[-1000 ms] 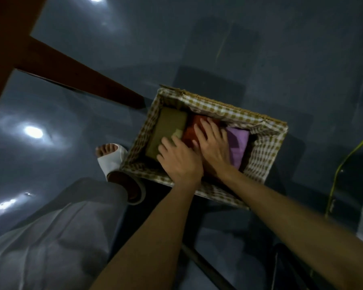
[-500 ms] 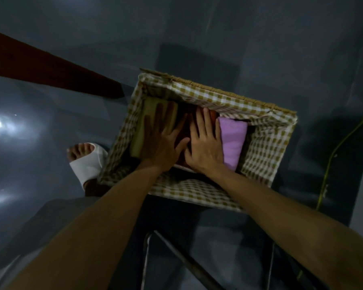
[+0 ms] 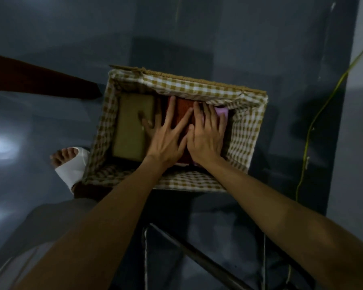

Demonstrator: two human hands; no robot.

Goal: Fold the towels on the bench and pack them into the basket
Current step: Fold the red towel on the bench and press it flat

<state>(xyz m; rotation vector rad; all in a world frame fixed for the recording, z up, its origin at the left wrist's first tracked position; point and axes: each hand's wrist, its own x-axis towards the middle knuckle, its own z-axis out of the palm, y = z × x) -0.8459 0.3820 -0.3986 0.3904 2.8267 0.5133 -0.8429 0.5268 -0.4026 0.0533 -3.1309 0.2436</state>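
Observation:
A wicker basket [image 3: 245, 130] with a brown-and-white checked lining stands on the dark floor. Three folded towels lie side by side in it: an olive one [image 3: 130, 130] on the left, a red one [image 3: 182, 107] in the middle, a pink one [image 3: 222, 110] on the right, mostly hidden. My left hand [image 3: 166, 137] lies flat with spread fingers across the olive and red towels. My right hand [image 3: 206, 132] presses flat on the red and pink towels, right beside the left.
A foot in a white sandal [image 3: 71, 164] stands against the basket's left corner. A dark red-brown wooden beam [image 3: 36, 80] runs in from the left. A dark metal frame [image 3: 197, 258] crosses below the basket. A green cord [image 3: 314, 120] hangs at the right.
Both hands have shifted right inside the basket: the left now spans the olive and red towels, the right covers most of the pink one. The view has moved slightly.

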